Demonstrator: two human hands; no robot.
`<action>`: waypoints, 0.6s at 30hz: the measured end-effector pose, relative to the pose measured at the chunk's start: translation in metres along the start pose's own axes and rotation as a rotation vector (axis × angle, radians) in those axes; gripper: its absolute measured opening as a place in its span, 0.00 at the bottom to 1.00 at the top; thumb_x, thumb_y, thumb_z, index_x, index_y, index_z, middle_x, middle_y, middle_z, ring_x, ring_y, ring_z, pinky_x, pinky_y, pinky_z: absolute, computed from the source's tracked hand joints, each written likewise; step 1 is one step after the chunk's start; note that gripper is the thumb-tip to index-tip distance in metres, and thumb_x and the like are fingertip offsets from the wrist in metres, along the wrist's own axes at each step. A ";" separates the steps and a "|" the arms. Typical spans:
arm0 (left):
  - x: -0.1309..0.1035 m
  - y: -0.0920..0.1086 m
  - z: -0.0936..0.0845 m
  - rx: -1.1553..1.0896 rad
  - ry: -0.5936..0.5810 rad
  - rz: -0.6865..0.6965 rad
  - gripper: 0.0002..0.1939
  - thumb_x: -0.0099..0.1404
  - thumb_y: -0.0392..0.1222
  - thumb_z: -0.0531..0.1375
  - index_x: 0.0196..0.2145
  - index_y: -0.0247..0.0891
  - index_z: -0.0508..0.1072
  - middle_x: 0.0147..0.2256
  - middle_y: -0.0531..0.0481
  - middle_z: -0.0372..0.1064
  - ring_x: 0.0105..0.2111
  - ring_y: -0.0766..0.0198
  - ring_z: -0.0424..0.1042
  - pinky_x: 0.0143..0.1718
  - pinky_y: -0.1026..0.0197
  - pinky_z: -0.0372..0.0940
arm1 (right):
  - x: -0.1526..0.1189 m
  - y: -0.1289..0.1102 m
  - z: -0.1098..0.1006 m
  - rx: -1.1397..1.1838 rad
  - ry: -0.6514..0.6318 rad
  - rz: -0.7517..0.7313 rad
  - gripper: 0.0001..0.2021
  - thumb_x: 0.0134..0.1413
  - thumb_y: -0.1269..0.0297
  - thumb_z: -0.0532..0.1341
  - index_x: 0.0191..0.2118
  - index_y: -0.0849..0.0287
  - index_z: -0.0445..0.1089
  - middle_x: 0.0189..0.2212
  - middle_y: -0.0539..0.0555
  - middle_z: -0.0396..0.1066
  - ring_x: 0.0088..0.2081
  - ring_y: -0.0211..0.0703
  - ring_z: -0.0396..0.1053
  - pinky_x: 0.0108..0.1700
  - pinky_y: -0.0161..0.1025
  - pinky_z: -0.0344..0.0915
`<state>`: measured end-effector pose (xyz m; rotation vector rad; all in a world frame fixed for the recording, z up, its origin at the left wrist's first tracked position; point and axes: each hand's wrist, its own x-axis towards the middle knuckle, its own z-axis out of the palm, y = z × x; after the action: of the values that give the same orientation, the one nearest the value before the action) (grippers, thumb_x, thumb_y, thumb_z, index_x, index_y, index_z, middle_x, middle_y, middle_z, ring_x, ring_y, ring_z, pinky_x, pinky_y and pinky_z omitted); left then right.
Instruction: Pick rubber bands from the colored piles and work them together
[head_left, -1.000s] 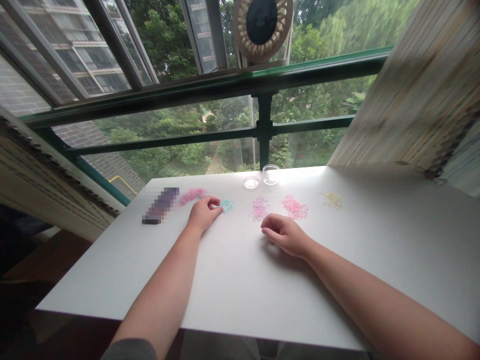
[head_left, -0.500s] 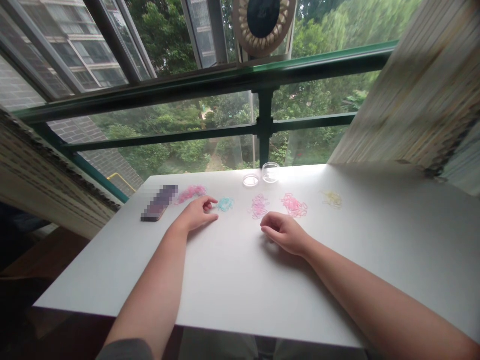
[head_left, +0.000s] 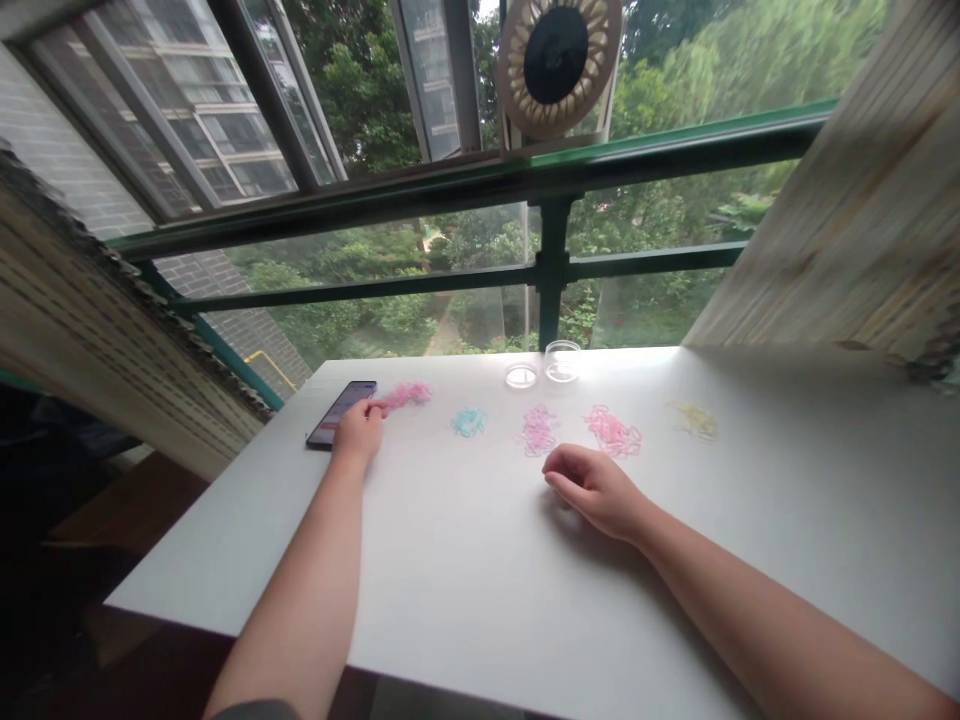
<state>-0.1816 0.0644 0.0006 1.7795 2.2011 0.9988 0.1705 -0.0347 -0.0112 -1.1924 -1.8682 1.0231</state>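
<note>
left hand: forearm forward, fingers bent toward pink rubber-band strip, pinch or not, cannot tell | strip: far left of surface, beside phone, long axis slanting away rightward | right hand: loosely curled, thumb and fingers apart, near coral-pink pile

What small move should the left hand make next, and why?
The left hand might best pinch one piece from the long pink pile of small thin pieces, at the end nearest the dark rectangular phone: its fingertips appear to be at that end, while the loosely curled right hand is farther off, near the lilac pile of small thin pieces.
</note>
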 end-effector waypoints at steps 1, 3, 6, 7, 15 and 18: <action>0.000 0.000 0.002 0.011 -0.006 -0.002 0.15 0.59 0.38 0.48 0.37 0.36 0.73 0.34 0.45 0.74 0.33 0.60 0.71 0.34 0.61 0.64 | 0.000 0.001 0.000 0.004 0.000 -0.001 0.04 0.53 0.66 0.54 0.31 0.58 0.64 0.21 0.47 0.63 0.23 0.36 0.62 0.26 0.34 0.58; -0.003 0.003 0.007 0.034 -0.031 0.007 0.14 0.58 0.38 0.50 0.37 0.37 0.74 0.35 0.45 0.75 0.34 0.60 0.72 0.36 0.60 0.64 | 0.000 0.001 0.001 0.008 0.000 -0.006 0.04 0.54 0.65 0.55 0.30 0.58 0.64 0.20 0.47 0.62 0.23 0.36 0.62 0.26 0.34 0.58; -0.007 0.011 0.015 0.070 -0.071 0.042 0.15 0.55 0.42 0.56 0.39 0.37 0.75 0.36 0.44 0.75 0.34 0.59 0.72 0.39 0.60 0.65 | 0.001 0.002 0.001 0.006 0.000 -0.017 0.05 0.54 0.64 0.55 0.30 0.58 0.64 0.21 0.47 0.63 0.24 0.37 0.62 0.27 0.34 0.58; -0.008 0.013 0.017 0.080 -0.081 0.053 0.15 0.55 0.43 0.57 0.39 0.37 0.75 0.37 0.44 0.75 0.34 0.58 0.72 0.39 0.59 0.65 | 0.001 0.002 0.000 0.004 0.000 -0.019 0.05 0.54 0.64 0.55 0.30 0.58 0.64 0.21 0.47 0.63 0.24 0.37 0.63 0.28 0.35 0.59; -0.007 0.019 0.020 0.149 -0.092 0.076 0.11 0.55 0.45 0.57 0.31 0.39 0.77 0.32 0.45 0.76 0.33 0.56 0.73 0.36 0.59 0.65 | 0.002 0.005 0.001 -0.017 0.001 -0.021 0.06 0.55 0.63 0.54 0.30 0.58 0.64 0.22 0.48 0.64 0.24 0.37 0.62 0.28 0.35 0.59; -0.007 0.018 0.021 0.155 -0.097 0.081 0.11 0.56 0.45 0.56 0.30 0.39 0.77 0.31 0.45 0.76 0.32 0.56 0.72 0.34 0.59 0.64 | 0.002 0.006 0.002 -0.013 0.013 -0.022 0.05 0.54 0.64 0.55 0.30 0.58 0.64 0.22 0.48 0.64 0.24 0.36 0.62 0.28 0.34 0.59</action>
<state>-0.1545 0.0682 -0.0077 1.9525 2.2175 0.7573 0.1707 -0.0313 -0.0171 -1.1808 -1.8763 0.9905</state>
